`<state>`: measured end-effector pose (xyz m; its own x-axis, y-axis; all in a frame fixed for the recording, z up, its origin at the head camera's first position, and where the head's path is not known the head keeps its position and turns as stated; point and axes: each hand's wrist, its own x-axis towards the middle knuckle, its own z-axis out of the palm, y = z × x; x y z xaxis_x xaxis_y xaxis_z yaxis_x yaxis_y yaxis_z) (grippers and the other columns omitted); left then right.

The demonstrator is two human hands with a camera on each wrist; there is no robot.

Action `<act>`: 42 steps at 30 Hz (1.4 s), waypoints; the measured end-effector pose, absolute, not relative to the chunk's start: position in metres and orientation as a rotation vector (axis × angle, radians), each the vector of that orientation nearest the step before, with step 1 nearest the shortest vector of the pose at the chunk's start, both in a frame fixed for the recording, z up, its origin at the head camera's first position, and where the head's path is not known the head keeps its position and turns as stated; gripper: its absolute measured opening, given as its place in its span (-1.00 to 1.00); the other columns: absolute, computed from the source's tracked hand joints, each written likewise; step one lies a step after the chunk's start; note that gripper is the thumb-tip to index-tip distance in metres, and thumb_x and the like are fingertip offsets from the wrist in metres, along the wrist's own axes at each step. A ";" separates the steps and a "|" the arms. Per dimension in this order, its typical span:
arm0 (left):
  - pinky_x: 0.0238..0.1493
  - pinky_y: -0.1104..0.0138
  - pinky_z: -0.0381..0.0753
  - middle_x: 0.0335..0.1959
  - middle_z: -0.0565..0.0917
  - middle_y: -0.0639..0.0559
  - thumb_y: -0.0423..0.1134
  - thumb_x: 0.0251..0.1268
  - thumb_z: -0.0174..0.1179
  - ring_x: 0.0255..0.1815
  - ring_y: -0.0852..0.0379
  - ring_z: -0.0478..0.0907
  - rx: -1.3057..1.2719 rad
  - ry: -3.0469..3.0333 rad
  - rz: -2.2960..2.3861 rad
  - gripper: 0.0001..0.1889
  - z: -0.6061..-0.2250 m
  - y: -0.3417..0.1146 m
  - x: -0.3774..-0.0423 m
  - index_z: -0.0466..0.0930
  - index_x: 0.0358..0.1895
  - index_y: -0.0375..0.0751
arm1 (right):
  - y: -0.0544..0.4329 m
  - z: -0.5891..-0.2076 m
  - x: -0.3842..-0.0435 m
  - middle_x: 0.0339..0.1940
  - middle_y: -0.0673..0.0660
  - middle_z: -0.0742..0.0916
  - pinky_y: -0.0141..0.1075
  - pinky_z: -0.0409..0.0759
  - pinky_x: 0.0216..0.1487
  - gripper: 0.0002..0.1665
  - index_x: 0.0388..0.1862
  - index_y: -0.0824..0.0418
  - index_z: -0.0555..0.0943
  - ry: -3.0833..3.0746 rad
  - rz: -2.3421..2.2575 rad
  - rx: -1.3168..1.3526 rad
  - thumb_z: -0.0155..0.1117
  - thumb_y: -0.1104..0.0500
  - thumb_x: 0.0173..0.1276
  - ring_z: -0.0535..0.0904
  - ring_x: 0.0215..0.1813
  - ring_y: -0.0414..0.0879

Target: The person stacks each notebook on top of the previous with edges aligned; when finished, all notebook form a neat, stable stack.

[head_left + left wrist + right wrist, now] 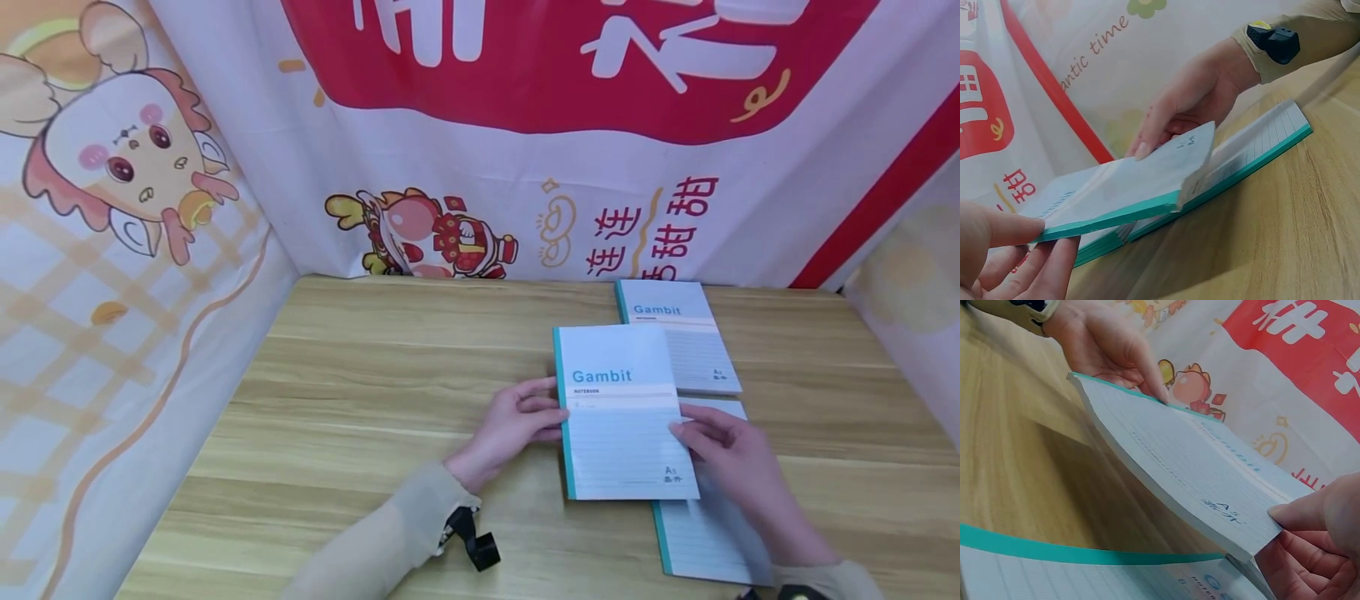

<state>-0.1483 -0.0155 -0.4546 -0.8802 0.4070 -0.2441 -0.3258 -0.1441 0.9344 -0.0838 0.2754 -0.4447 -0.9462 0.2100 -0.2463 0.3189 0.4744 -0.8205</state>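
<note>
My left hand (513, 422) and right hand (738, 462) pinch opposite edges of a notebook (622, 442), thumbs above, fingers beneath. Printed "Gambit," "NOTEBOOK" and "A5," it hangs between them above the wooden table (405, 358), partly over a second Gambit notebook (701, 354) and a third notebook (712, 537).

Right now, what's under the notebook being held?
Under the held notebook are left-hand fingers, right-hand fingers, the wooden table, and parts of a far notebook and a near notebook. From above, the covered notebook corners cannot be seen.
</note>
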 end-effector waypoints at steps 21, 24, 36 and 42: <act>-0.17 0.23 0.76 -0.21 0.73 -0.10 -0.49 0.27 0.37 -0.24 0.01 0.73 0.111 1.761 2.003 -0.58 -0.456 0.014 -0.156 0.61 0.19 -0.24 | 0.301 -0.442 -0.101 0.45 0.24 0.50 -0.12 0.59 0.22 -0.05 0.53 0.12 0.38 2.474 -1.539 0.623 0.23 -0.41 0.37 0.47 0.37 0.11; -0.15 0.24 0.76 -0.19 0.73 -0.10 -0.46 0.28 0.37 -0.22 0.00 0.73 0.100 1.754 2.003 -0.60 -0.454 0.018 -0.159 0.63 0.18 -0.19 | 0.306 -0.441 -0.102 0.50 0.25 0.44 0.07 0.49 0.31 0.00 0.56 0.12 0.34 2.439 -1.559 0.611 0.20 -0.45 0.35 0.42 0.42 0.15; -0.15 0.27 0.75 -0.17 0.72 -0.07 -0.45 0.30 0.37 -0.20 0.02 0.73 0.036 1.736 2.053 -0.62 -0.450 0.043 -0.178 0.67 0.16 -0.12 | 0.324 -0.438 -0.099 0.56 0.24 0.34 -0.42 0.58 -0.06 0.05 0.58 0.09 0.32 2.394 -1.588 0.625 0.25 -0.46 0.30 0.39 0.33 -0.02; -0.14 0.28 0.75 -0.20 0.73 -0.01 -0.42 0.30 0.38 -0.21 0.06 0.73 0.002 1.772 2.030 -0.61 -0.451 0.058 -0.187 0.67 0.17 -0.11 | 0.333 -0.438 -0.097 0.58 0.23 0.32 -0.42 0.56 -0.01 0.03 0.63 0.06 0.21 2.398 -1.598 0.562 0.25 -0.40 0.36 0.36 0.37 -0.04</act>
